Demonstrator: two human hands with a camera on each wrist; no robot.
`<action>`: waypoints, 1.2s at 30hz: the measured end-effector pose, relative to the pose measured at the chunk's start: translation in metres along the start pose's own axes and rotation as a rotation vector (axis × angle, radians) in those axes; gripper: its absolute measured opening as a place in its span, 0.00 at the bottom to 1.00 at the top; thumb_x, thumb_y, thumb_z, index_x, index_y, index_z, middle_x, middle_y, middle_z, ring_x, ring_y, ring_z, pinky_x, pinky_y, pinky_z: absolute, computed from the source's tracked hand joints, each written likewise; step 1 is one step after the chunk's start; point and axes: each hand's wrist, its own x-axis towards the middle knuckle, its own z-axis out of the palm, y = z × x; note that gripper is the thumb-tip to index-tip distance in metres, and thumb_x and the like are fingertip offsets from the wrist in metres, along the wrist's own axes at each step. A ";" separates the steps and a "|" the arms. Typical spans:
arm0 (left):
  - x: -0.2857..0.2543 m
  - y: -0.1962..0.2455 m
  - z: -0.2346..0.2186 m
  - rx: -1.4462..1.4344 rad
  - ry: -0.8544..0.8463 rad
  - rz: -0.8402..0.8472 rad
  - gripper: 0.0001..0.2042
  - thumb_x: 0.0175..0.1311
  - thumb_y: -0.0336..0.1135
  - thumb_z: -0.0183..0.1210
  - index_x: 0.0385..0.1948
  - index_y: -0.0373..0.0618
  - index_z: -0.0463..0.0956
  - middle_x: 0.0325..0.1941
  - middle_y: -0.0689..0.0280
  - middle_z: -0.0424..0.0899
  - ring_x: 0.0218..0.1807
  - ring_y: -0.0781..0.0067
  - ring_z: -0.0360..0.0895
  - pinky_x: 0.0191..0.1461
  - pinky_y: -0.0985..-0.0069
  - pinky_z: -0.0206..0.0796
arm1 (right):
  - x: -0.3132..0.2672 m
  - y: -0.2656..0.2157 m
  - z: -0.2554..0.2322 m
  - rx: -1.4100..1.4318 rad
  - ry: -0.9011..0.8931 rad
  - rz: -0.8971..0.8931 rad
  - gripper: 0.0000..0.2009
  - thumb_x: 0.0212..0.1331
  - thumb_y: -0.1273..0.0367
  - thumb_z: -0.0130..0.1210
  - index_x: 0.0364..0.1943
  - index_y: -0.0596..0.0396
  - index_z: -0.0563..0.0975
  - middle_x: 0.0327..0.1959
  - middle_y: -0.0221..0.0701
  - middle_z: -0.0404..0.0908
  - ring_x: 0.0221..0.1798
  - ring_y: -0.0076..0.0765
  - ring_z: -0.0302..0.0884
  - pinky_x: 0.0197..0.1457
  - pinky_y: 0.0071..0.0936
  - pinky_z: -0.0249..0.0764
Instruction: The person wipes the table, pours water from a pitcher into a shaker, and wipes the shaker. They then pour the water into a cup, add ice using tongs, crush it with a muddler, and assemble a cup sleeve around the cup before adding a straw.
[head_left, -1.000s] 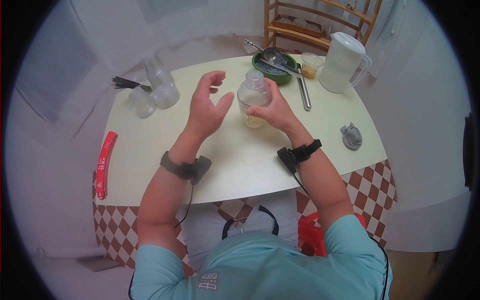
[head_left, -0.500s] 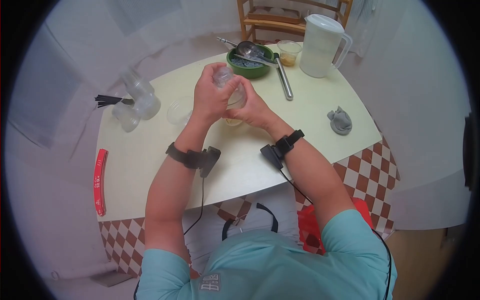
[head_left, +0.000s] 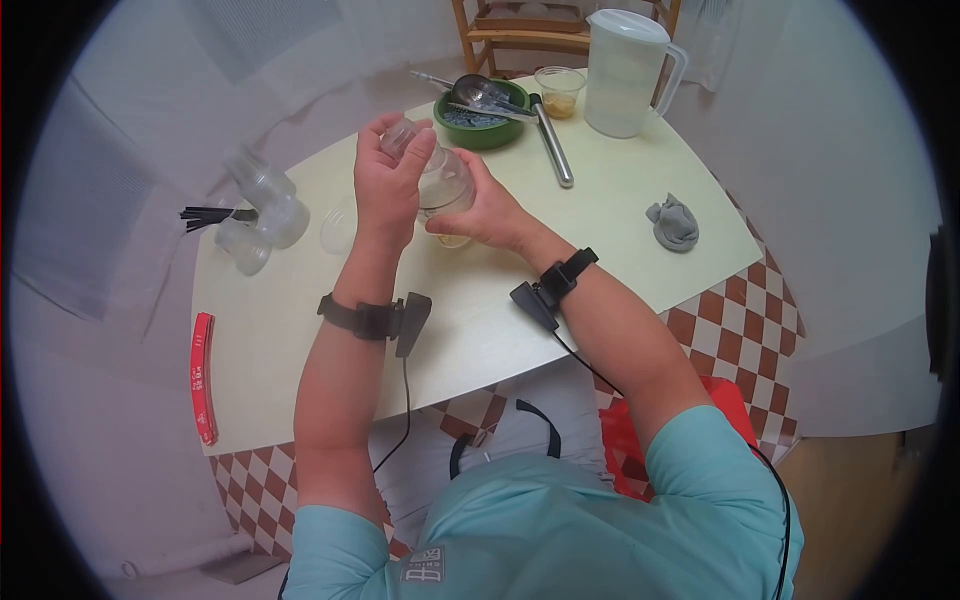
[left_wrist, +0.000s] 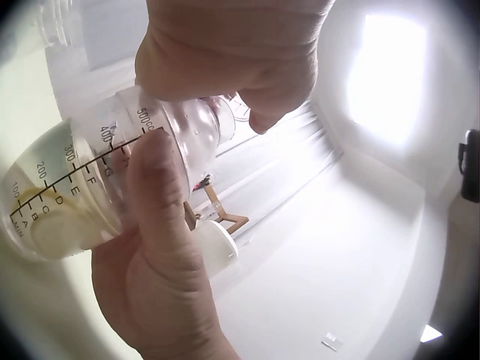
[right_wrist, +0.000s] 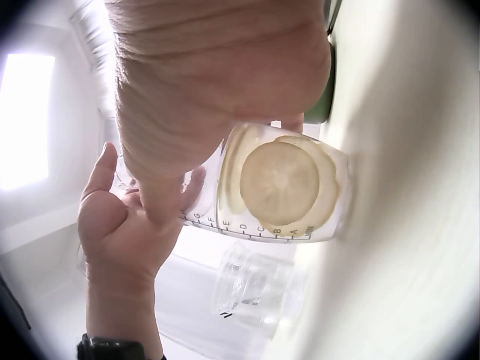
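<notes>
- Shaker [head_left: 446,187]: a clear vessel with printed graduations, located just above the centre of the frame in the head view, its upper end directed toward the upper left. Pale round slices [right_wrist: 279,184] lay in its lower part. Whether its base touched the table [head_left: 480,325] could not be determined.
- Hands: the left hand [head_left: 386,195] gripped the narrow cap [head_left: 399,138], thumb and fingers curled about it. The right hand [head_left: 492,212] gripped the body, thumb on one side and fingers on the other.
- Adjacent items: the green bowl [head_left: 480,138] stood beyond the shaker, with the metal rod [head_left: 553,145] to its right. A clear lid [head_left: 338,228] lay to the left of the left hand.
- Hazard, slip: a wet or smooth wall could have let the body turn or slide within the right hand.
- Hazard, leakage: a cap seated loosely or askew could have released liquid under tilt. Its seating could not be verified.
- Hazard, sudden release: excess force on a tight cap could have freed it abruptly, jerking the vessel and splashing its contents.
- Hazard, collision: a wide swing toward the top of the frame could have struck the bowl.
</notes>
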 end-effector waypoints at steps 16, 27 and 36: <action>-0.046 0.006 -0.172 -0.348 0.380 0.020 0.17 0.78 0.52 0.46 0.50 0.48 0.68 0.34 0.65 0.77 0.37 0.71 0.70 0.46 0.72 0.62 | -0.002 -0.011 0.000 -0.042 -0.003 -0.016 0.55 0.40 0.56 0.81 0.72 0.52 0.56 0.67 0.41 0.69 0.70 0.41 0.66 0.74 0.35 0.63; -0.054 -0.042 -0.225 -0.884 0.133 -0.186 0.13 0.70 0.43 0.58 0.47 0.47 0.78 0.52 0.58 0.82 0.45 0.62 0.77 0.48 0.69 0.68 | 0.003 -0.022 0.019 -0.012 0.010 -0.009 0.51 0.45 0.61 0.77 0.72 0.56 0.54 0.66 0.40 0.68 0.70 0.39 0.66 0.74 0.37 0.63; -0.058 -0.042 -0.223 -0.927 -0.085 -0.147 0.13 0.69 0.38 0.60 0.51 0.46 0.76 0.65 0.55 0.76 0.52 0.60 0.80 0.48 0.71 0.70 | 0.028 -0.072 0.046 -0.612 -0.176 0.070 0.48 0.43 0.57 0.75 0.70 0.57 0.62 0.62 0.45 0.74 0.65 0.44 0.73 0.70 0.35 0.67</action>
